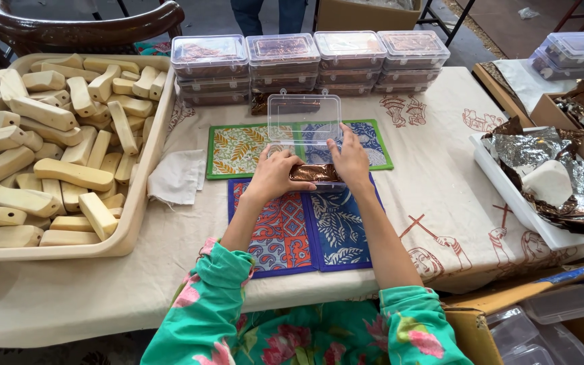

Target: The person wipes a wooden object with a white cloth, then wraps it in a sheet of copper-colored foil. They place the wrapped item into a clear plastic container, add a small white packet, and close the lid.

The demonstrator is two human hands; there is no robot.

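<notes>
A clear plastic box with its hinged lid (303, 117) standing open sits on the patterned mats (280, 233) in front of me. A bar wrapped in brown foil (315, 173) lies in the box. My left hand (274, 173) presses on the bar's left end. My right hand (350, 161) holds its right end and the box's edge. Both sleeves are green with pink flowers.
A big cream tray (144, 163) of pale unwrapped bars (55, 169) fills the left. Stacks of closed clear boxes (309, 62) stand behind the mats. A white cloth (178, 177) lies beside the tray. A white tray with foil sheets (549, 169) sits right.
</notes>
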